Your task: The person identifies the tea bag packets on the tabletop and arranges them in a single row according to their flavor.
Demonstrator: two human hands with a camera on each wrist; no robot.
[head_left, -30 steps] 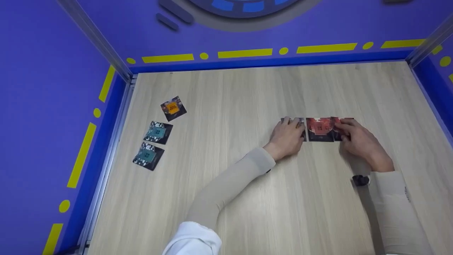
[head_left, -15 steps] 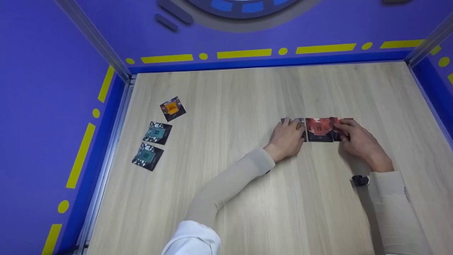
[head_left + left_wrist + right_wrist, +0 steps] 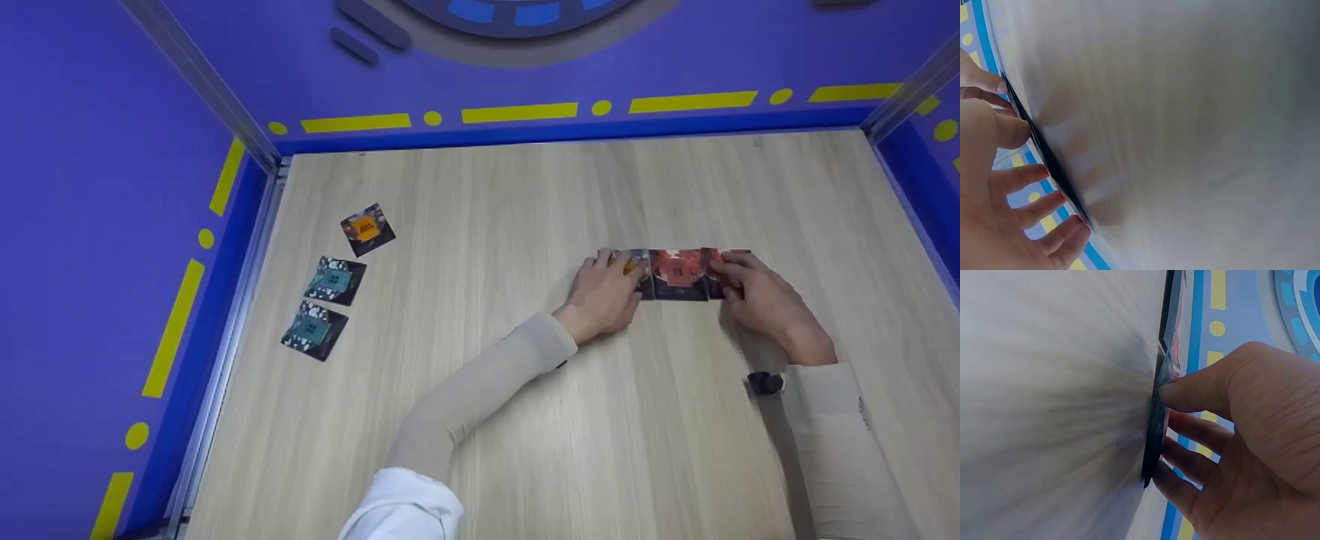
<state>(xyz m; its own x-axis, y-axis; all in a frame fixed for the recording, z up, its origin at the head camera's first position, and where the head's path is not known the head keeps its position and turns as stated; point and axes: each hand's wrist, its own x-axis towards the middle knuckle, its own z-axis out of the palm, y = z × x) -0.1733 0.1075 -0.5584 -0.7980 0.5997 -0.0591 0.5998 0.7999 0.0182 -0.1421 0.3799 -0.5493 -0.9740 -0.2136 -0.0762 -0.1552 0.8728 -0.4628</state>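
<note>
Three square printed cards lie in a row on the right half of the table. My left hand (image 3: 602,296) rests its fingertips on the left card (image 3: 642,282), which has a yellow and purple print, mostly covered by the fingers. The middle card (image 3: 679,274) is red with a dark lower part and shows fully between the hands. At the right end, my right hand (image 3: 769,300) touches another red card (image 3: 714,262) with its fingertips and thumb. That card seems to overlap the middle one's edge. Both wrist views show thumb and spread fingers against a thin card's face.
To the left lie an orange-centred card (image 3: 367,229) and two teal-centred cards, one teal card (image 3: 335,280) above another teal card (image 3: 315,330). Blue-purple panels (image 3: 480,82) wall in the wooden table (image 3: 480,202) at the back and both sides.
The left card has shifted slightly right, closing its narrow gap with the middle card. My left hand has drawn back a little to the left; my right hand has hardly moved.
</note>
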